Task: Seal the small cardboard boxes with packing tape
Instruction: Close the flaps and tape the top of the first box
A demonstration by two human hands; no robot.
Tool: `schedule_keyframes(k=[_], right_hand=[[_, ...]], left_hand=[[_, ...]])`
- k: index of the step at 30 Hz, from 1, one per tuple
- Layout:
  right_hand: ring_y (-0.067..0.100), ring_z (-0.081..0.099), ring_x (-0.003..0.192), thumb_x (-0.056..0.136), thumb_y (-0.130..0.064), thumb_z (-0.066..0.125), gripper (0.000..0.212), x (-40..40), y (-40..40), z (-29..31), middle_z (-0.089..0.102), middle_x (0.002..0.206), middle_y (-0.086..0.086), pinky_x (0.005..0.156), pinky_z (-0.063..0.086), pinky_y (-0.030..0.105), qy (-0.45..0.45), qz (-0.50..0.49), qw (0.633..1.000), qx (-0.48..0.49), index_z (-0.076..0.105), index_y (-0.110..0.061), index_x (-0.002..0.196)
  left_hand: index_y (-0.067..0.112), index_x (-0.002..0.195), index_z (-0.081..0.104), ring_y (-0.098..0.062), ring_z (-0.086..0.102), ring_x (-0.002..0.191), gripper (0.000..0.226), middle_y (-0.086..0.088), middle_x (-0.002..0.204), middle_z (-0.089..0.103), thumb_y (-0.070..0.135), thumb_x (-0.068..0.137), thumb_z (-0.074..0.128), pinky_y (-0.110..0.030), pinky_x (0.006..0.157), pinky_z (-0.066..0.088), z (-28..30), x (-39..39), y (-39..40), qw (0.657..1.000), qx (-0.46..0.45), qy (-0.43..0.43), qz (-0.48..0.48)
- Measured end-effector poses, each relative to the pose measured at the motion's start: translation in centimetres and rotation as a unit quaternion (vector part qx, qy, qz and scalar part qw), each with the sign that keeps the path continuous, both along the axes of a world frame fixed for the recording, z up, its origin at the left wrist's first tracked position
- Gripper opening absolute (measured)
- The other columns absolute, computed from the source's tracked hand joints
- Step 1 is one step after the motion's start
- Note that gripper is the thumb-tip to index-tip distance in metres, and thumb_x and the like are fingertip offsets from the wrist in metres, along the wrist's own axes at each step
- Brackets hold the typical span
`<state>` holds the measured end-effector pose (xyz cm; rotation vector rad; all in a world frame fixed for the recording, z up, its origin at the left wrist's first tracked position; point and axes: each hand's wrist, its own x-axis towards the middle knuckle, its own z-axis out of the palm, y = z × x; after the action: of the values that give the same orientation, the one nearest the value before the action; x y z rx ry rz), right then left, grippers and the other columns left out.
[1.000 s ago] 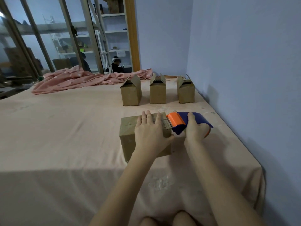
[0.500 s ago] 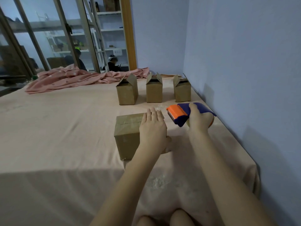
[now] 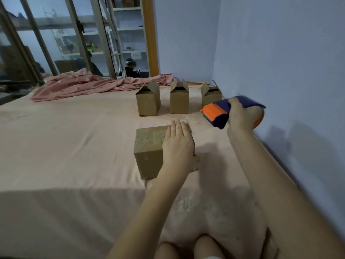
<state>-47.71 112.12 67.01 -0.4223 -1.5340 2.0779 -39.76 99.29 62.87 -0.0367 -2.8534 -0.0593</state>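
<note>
A peach-covered table (image 3: 74, 156) fills the view, its right edge running hard along the blue wall (image 3: 289, 62) from 5 o'clock up to 1 o'clock, its near edge dropping away at 7 o'clock. Broad bare cloth lies open toward 9 and 10 o'clock. A crumpled pink sheet (image 3: 84, 85) lies along the far edge at 11 o'clock, before glass panels (image 3: 56, 34) and shelving.

Three open boxes (image 3: 179, 101) stand in a row at 12 to 1 o'clock, flaps up, apart from one another. The taped box (image 3: 149, 144) lies at centre, tape along its top seam. The left hand (image 3: 178, 144) lies flat on its right half, fingers straight and together. At 2 o'clock, clear of the cloth, the right hand (image 3: 240, 116) grips the blue-and-orange tape dispenser (image 3: 216, 113), orange end toward the boxes.
</note>
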Motion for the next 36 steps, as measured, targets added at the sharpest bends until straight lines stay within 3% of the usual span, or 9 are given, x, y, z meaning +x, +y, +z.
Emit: schedule_keyframes(k=[3,6,11,15,22,25,28,33,36], right_hand=[[0.009,0.053,0.084,0.079,-0.021,0.070,0.056,0.5,-0.2,-0.1,0.049,0.106,-0.006,0.053,0.042,0.014,0.023,0.002,0.990,0.138,0.036,-0.013,0.122],[0.008,0.050,0.083,0.083,-0.022,0.067,0.055,0.9,-0.5,-1.3,0.046,0.102,-0.006,0.055,0.038,0.013,0.041,-0.020,0.970,0.240,0.034,-0.006,0.124],[0.008,0.048,0.088,0.084,-0.024,0.066,0.061,1.2,-1.3,-2.4,0.046,0.107,-0.003,0.056,0.038,0.012,0.034,-0.025,0.950,0.308,0.030,-0.006,0.129],[0.015,0.056,0.093,0.085,-0.026,0.066,0.069,1.5,-1.9,-2.3,0.054,0.119,0.007,0.064,0.048,0.020,0.028,-0.042,0.932,0.360,0.026,-0.002,0.136],[0.022,0.059,0.099,0.087,-0.026,0.064,0.068,1.6,-2.4,-2.9,0.054,0.123,0.010,0.066,0.049,0.022,0.007,-0.045,0.919,0.391,0.024,-0.003,0.136],[0.016,0.058,0.083,0.088,-0.027,0.062,0.062,1.4,-2.8,-2.8,0.056,0.105,0.006,0.059,0.045,0.020,-0.001,-0.047,0.911,0.410,0.028,0.000,0.132],[0.009,0.046,0.069,0.087,-0.025,0.062,0.053,1.1,-3.6,-2.4,0.045,0.087,-0.003,0.050,0.034,0.014,0.011,-0.068,0.891,0.449,0.034,0.000,0.125],[0.012,0.045,0.067,0.086,-0.020,0.061,0.040,0.1,-4.4,-1.3,0.044,0.083,-0.002,0.055,0.039,0.024,-0.001,-0.067,0.871,0.488,0.040,0.000,0.114],[0.016,0.052,0.072,0.086,-0.021,0.060,0.042,-0.2,-4.7,-1.2,0.053,0.088,0.003,0.057,0.040,0.024,-0.005,-0.059,0.862,0.504,0.039,-0.002,0.116]], left_hand=[[-0.004,0.147,-0.002,-0.031,-0.001,0.146,0.102,-0.022,0.157,0.000,0.041,0.083,0.063,-0.036,0.117,0.000,0.1,-0.3,-0.3,1.000,0.004,0.006,-0.008],[-0.003,0.145,0.011,-0.034,0.001,0.145,0.096,-0.025,0.155,0.003,0.039,0.080,0.067,-0.037,0.117,0.003,-0.2,-0.1,-0.4,0.999,0.015,0.041,-0.022],[0.007,0.131,0.036,-0.033,0.006,0.145,0.068,-0.016,0.151,0.026,0.038,0.078,0.065,-0.047,0.117,0.003,-0.6,0.0,-0.7,0.994,-0.023,0.093,-0.043],[0.012,0.143,0.029,-0.026,0.017,0.143,0.084,-0.006,0.147,0.033,0.043,0.076,0.068,-0.044,0.116,0.015,-0.6,-0.6,-0.8,0.997,-0.013,0.073,-0.037],[0.015,0.151,0.007,-0.032,-0.001,0.146,0.095,-0.009,0.159,0.006,0.048,0.082,0.063,-0.052,0.115,0.003,-0.3,-1.2,-0.2,1.000,-0.028,0.006,0.007],[0.014,0.151,0.002,-0.034,-0.003,0.145,0.096,-0.010,0.159,0.002,0.047,0.083,0.061,-0.053,0.115,0.003,-0.3,-1.2,-0.1,0.999,-0.033,0.001,0.008],[0.014,0.151,0.002,-0.034,-0.002,0.145,0.098,-0.011,0.159,0.003,0.047,0.081,0.064,-0.054,0.115,0.004,-0.1,-1.3,-0.1,0.999,-0.035,-0.003,0.010],[0.014,0.151,0.003,-0.036,0.000,0.145,0.103,-0.012,0.159,0.004,0.046,0.078,0.068,-0.054,0.116,0.005,-0.2,-1.0,0.1,0.999,-0.040,-0.005,0.012],[0.013,0.151,0.003,-0.036,0.002,0.145,0.103,-0.013,0.158,0.004,0.047,0.079,0.068,-0.055,0.116,0.007,-0.1,-1.1,0.0,0.999,-0.049,-0.008,0.017]])
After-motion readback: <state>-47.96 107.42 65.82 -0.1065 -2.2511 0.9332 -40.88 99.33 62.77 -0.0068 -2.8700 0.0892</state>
